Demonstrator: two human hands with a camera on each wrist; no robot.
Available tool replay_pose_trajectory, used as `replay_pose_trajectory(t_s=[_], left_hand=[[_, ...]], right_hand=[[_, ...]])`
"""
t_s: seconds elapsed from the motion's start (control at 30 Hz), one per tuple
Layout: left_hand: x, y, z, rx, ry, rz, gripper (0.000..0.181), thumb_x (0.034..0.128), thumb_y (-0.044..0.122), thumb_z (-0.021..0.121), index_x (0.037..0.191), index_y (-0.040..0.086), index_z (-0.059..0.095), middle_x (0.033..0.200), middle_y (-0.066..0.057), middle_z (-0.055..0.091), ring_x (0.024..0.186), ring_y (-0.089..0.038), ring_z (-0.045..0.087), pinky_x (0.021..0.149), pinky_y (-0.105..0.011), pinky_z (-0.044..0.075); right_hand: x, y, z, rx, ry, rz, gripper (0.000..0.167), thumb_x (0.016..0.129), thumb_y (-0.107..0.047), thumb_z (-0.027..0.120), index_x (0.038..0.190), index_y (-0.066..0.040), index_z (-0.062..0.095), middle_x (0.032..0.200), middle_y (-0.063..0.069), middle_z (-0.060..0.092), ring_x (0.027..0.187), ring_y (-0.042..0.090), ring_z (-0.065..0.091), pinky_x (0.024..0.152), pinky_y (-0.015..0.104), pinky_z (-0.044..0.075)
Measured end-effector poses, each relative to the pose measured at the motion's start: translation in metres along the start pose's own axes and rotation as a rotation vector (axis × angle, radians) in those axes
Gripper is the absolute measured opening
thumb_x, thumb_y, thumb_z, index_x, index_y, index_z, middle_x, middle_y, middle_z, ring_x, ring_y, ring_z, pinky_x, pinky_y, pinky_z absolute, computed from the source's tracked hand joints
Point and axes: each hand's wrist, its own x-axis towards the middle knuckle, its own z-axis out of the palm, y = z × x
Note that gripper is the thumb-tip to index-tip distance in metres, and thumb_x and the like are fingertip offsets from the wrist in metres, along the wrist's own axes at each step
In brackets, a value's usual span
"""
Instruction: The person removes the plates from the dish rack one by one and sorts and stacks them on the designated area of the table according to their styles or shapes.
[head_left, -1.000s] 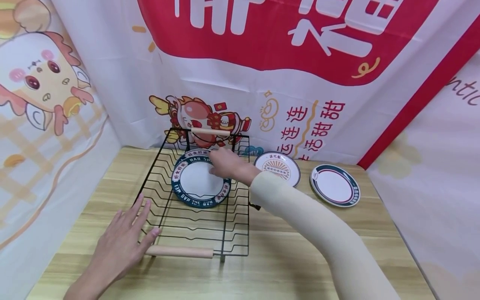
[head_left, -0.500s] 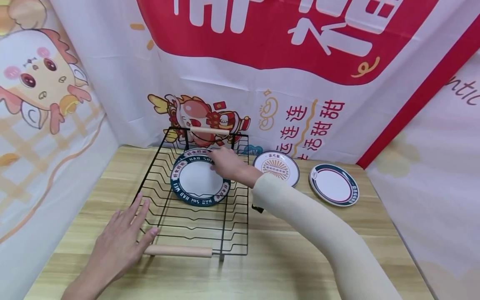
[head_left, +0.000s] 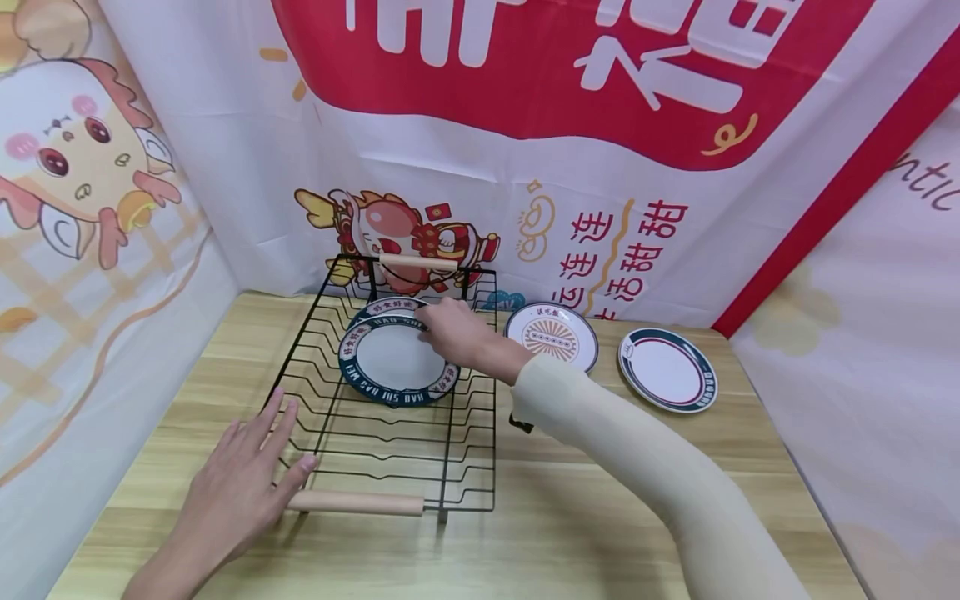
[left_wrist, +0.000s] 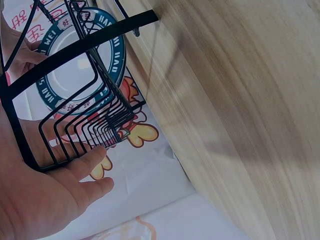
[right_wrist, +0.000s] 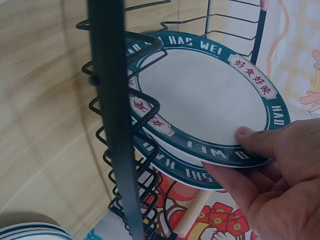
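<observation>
My right hand point(head_left: 459, 333) pinches the top right rim of a white plate point(head_left: 401, 358) with a dark green lettered border. In the right wrist view, the thumb lies on the face of this plate point(right_wrist: 200, 95) and the fingers are behind it. The plate leans in a black wire dish rack point(head_left: 495, 450). Close behind it stands a matching plate point(head_left: 393, 305), mostly hidden. My left hand point(head_left: 236, 475) rests at the rack's front left side, fingers extended. In the left wrist view, its fingers lie against the side wires of the rack point(left_wrist: 75, 55).
To the rack's right, a plate with an orange sunburst point(head_left: 555, 337) and a green-rimmed plate point(head_left: 667, 371) lie on the wooden table point(head_left: 600, 517). The rack has wooden handles, one in front point(head_left: 356, 502). Printed cloth point(head_left: 465, 167) hangs behind.
The front plate tilts more, and its lower edge has risen slightly toward the back. My right hand has shifted only a little with it. My left hand stays in place.
</observation>
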Motion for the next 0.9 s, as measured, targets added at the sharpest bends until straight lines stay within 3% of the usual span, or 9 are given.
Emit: replay_pose_trajectory(t_s=[0.2,0.37,0.5,0.73,0.9], left_hand=[[-0.001,0.002,-0.001,-0.020,-0.011,-0.013,0.077,0.1100,0.048,0.050,0.167,0.002,0.026,0.175,-0.021,0.018,0.153,-0.051,0.029,0.129,-0.030,-0.015],[0.000,0.001,-0.002,-0.009,-0.017,-0.006,0.077,0.1105,0.048,0.049,0.166,0.001,0.025,0.175,-0.022,0.017,0.152,-0.052,0.030,0.129,-0.033,-0.015],[0.000,0.001,-0.001,-0.006,-0.024,-0.006,0.077,0.1108,0.048,0.049,0.167,0.001,0.024,0.175,-0.021,0.016,0.153,-0.052,0.029,0.129,-0.033,-0.016],[0.001,0.003,-0.003,-0.014,-0.044,-0.024,0.078,0.1105,0.050,0.048,0.167,0.002,0.025,0.176,-0.018,0.013,0.152,-0.053,0.029,0.128,-0.032,-0.016],[0.000,0.001,-0.002,-0.008,-0.032,-0.021,0.077,0.1106,0.049,0.049,0.167,0.002,0.025,0.176,-0.020,0.014,0.152,-0.053,0.030,0.128,-0.032,-0.017]], right_hand=[[-0.012,0.003,-0.002,0.016,0.102,-0.021,0.014,0.106,-0.016,0.067,0.115,-0.009,0.075,0.103,0.006,0.079,0.084,0.014,0.073,0.069,0.024,0.061],[-0.025,0.004,-0.006,0.094,0.211,-0.015,0.010,0.106,-0.014,0.067,0.106,-0.008,0.074,0.091,0.006,0.077,0.068,0.013,0.068,0.058,0.023,0.056],[-0.035,0.007,-0.012,0.124,0.314,-0.003,0.010,0.105,-0.015,0.068,0.106,-0.008,0.075,0.085,0.005,0.075,0.064,0.013,0.064,0.055,0.023,0.052],[-0.057,0.016,-0.035,0.173,0.441,-0.034,0.011,0.103,-0.010,0.070,0.093,-0.004,0.070,0.074,0.006,0.070,0.060,0.015,0.060,0.053,0.025,0.050],[-0.081,0.027,-0.056,0.236,0.473,0.033,0.010,0.103,-0.010,0.069,0.097,-0.001,0.072,0.075,0.009,0.071,0.056,0.016,0.059,0.049,0.026,0.050]])
